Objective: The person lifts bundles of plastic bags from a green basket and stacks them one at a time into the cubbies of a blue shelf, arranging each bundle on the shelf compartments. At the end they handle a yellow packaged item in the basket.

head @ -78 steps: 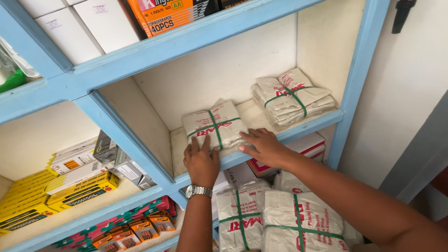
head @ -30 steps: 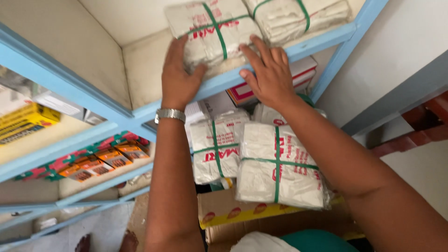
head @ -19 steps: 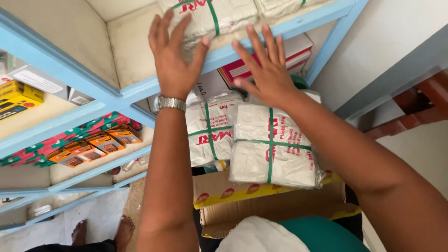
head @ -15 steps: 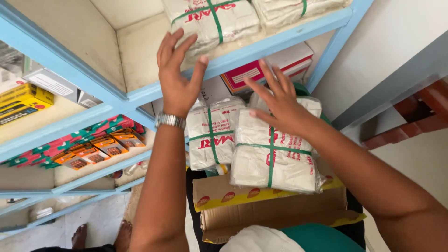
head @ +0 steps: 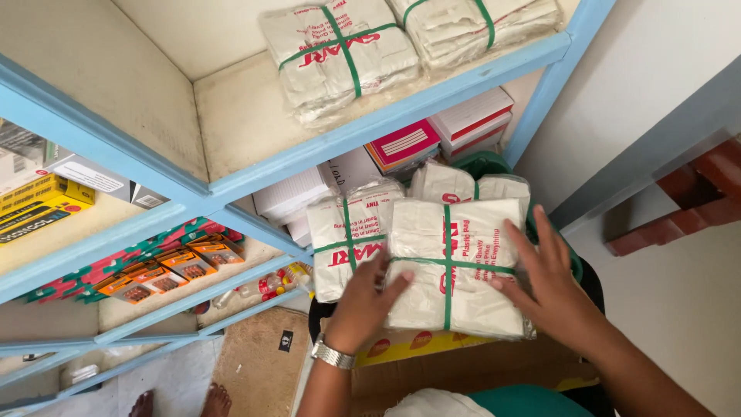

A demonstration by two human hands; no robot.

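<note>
Bundle of white plastic bags (head: 455, 266), tied with a green strap in a cross, sits closest, on top of a pile just above a cardboard box (head: 463, 371). Its long side runs up and down in the view, and its red print reads sideways. The left hand (head: 367, 297) presses flat against its left edge, fingers spread open, not curled around anything. A silver watch (head: 332, 354) is on that wrist. The right hand (head: 552, 282) lies open on the right edge, fingers stretched over the top. Both hands touch the bundle from the sides.

Just to the left of it lies a second bundle (head: 347, 247), touching the first, with its print upside down. Behind these two sits a third bundle (head: 463, 185), partly hidden. That makes three bundles in the pile.

Farther back, the blue shelf (head: 386, 123) holds two more bundles. One shelf bundle (head: 343, 54) lies in the middle, and the other (head: 478, 27) is beside it on the right, cut off by the top edge. So five bundles show in all.

Under that shelf are stacks of white and pink boxes (head: 417, 143). Far to the left are yellow boxes (head: 35, 208) and a row of small orange packs (head: 166, 266). Two bare feet (head: 181, 403) stand on the floor at the bottom.
</note>
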